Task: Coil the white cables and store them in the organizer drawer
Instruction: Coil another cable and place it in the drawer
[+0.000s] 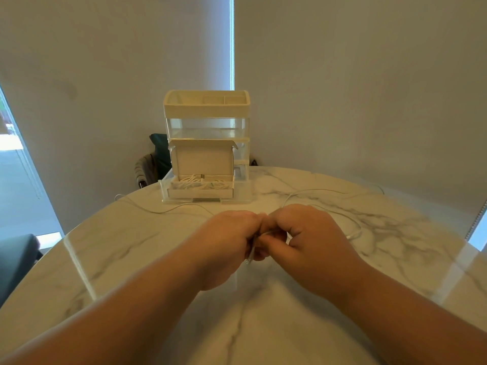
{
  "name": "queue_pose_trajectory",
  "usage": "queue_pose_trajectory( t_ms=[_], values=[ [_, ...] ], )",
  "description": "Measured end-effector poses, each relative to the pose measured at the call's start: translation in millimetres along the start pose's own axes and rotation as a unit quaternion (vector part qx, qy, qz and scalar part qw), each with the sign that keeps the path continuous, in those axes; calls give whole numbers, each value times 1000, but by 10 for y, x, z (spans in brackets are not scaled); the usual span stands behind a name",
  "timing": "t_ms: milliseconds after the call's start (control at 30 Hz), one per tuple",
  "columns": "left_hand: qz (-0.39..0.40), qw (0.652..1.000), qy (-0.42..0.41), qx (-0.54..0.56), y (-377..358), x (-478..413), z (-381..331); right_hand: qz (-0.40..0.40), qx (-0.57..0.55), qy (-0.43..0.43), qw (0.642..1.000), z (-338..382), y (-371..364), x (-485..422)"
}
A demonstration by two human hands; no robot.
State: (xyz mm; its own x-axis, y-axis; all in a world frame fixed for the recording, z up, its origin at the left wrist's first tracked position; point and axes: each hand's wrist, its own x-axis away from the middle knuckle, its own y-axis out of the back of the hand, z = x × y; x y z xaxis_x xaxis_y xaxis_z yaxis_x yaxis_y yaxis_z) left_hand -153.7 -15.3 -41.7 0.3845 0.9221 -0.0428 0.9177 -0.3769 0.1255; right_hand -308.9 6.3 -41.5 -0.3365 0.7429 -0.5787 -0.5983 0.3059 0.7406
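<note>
Both hands meet over the near middle of the marble table (147, 262). The left hand (226, 241) and the right hand (313, 241) are each curled and pinching the same white cable (249, 256), whose short end pokes out below the left hand. The fingers hide the loops, so how many turns are made cannot be told. The slack seems to trail far and right across the table. A good coil here calls for the left hand to hold the loops flat while the right feeds slack in even turns, letting the wire roll so it does not kink. A second cable (158, 212) lies loose on the far left. Beyond it, the organizer (207, 109) has its bottom drawer (200, 193) pulled open, with coiled wires already inside.
</note>
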Motion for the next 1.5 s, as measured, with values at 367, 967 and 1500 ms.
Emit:
queue_pose_trajectory(
  t_ms=[367,967,1500],
  values=[
    [115,993,1,0,52,-20,10,14,15,-14,1000,-63,38,4],
    [141,988,28,-57,47,-8,88,70,53,27,996,-113,43,-44],
    [126,990,62,-19,53,18,22,22,-56,-38,997,-295,67,-12]
  ],
)
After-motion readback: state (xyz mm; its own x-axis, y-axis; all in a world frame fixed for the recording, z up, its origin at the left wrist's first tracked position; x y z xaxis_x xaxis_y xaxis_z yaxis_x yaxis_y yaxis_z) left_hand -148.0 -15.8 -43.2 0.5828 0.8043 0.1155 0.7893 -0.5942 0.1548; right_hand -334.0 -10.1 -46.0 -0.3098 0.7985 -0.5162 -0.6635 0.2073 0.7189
